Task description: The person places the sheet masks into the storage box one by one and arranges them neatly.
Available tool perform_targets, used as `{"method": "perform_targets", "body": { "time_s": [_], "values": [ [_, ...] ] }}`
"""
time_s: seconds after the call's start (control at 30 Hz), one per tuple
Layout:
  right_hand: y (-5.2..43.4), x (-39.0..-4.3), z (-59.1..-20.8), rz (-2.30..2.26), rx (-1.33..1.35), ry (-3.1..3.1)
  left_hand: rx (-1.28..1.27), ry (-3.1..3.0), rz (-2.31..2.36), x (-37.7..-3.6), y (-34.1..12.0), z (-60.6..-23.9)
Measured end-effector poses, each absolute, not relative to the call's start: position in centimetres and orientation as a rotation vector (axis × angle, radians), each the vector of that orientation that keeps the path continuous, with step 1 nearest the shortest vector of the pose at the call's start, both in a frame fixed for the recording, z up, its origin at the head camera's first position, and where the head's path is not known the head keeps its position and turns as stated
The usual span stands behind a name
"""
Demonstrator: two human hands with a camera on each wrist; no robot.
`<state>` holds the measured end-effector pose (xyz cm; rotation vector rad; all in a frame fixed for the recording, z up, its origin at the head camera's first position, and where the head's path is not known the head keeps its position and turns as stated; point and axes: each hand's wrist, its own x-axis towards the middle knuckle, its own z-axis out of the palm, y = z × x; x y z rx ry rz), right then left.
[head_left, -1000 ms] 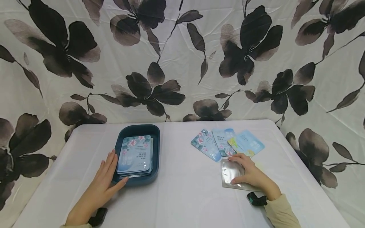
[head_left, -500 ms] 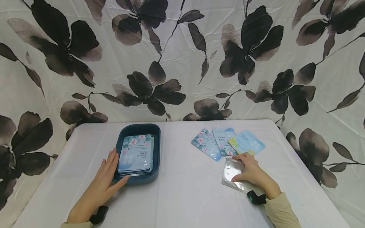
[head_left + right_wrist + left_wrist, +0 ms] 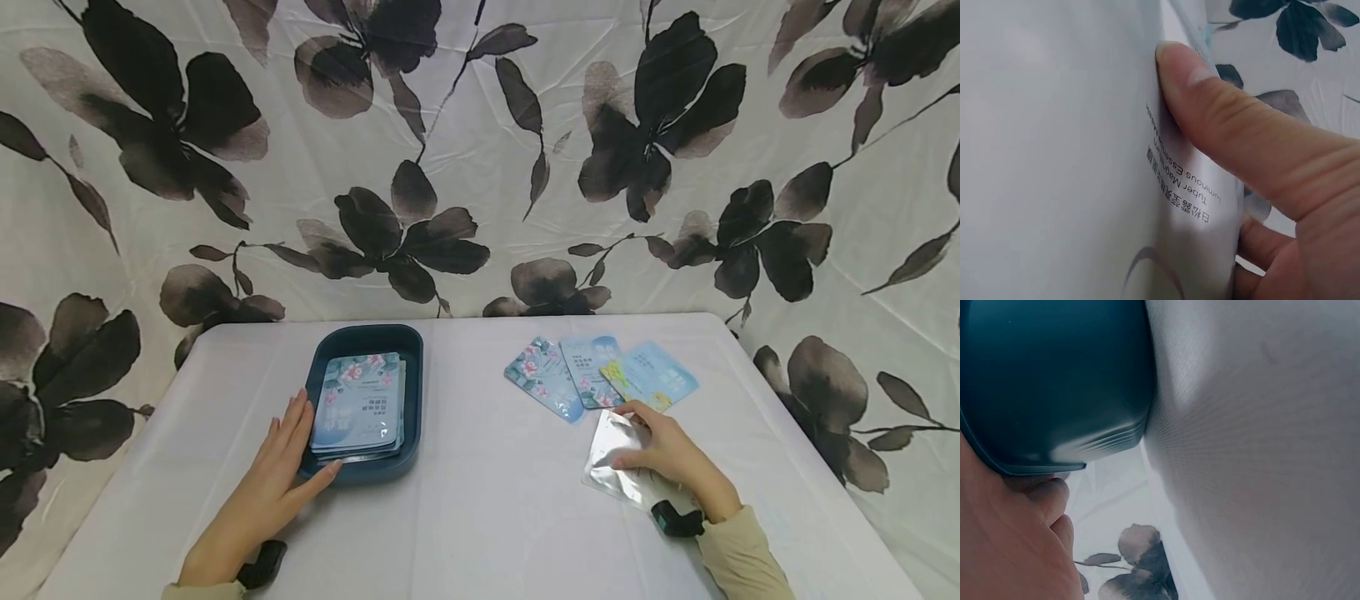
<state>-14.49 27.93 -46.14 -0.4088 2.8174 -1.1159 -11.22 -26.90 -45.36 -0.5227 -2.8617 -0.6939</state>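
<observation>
My right hand (image 3: 667,450) pinches a silver face mask packet (image 3: 611,458) by its right side, with the packet tilted up at an angle. In the right wrist view the thumb (image 3: 1191,75) lies on the printed face of the packet (image 3: 1072,150), and other fingers are partly visible behind it. On the left, my left hand (image 3: 262,487) rests with straight fingers against the near-left rim of a dark blue tray (image 3: 415,400). A stack of blue floral face mask packets (image 3: 356,408) lies inside that tray. The left wrist view shows the tray's outer wall (image 3: 1054,375) beside the hand (image 3: 1016,531).
Just beyond my right hand, a floral blue packet (image 3: 543,379), a second blue packet (image 3: 588,367) and a blue-and-yellow packet (image 3: 652,375) lie fanned out on the white table (image 3: 480,500). A floral cloth (image 3: 480,167) hangs behind the table.
The silver packet has gone from lying nearly flat to tilted and turned in my right hand, its far edge shifting right. My left hand stays at the tray.
</observation>
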Motion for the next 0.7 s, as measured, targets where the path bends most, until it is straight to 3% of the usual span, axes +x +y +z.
{"method": "perform_targets", "body": {
  "time_s": [0.7],
  "values": [
    [29.0,-15.3,-47.1,-1.528,-0.459,2.52,-0.492,-2.887,-0.693,-11.4,-27.1,-45.3]
  ]
}}
